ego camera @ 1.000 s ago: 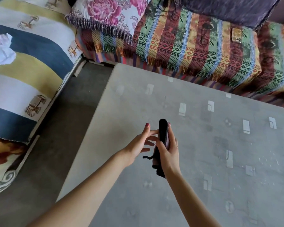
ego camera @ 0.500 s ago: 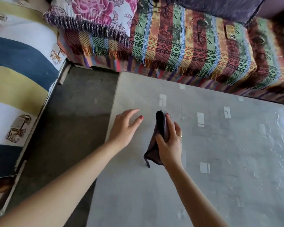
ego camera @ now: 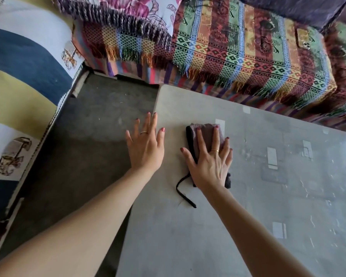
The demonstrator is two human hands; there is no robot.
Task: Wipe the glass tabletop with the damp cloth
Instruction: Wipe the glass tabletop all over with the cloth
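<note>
Right hand [ego camera: 210,164] flat on cloth [ego camera: 206,136], long axis pointing away, glass tabletop [ego camera: 248,196]

Right hand [ego camera: 210,162] flat on cloth [ego camera: 205,134] on tabletop [ego camera: 188,226]; left hand [ego camera: 145,148] beside, at edge.

The tabletop [ego camera: 208,226] is smooth glass, glossy at right with streaky marks. The cloth [ego camera: 206,136] looks soft, matt, napped. The throw [ego camera: 238,47] is coarse woven, fringed.
</note>
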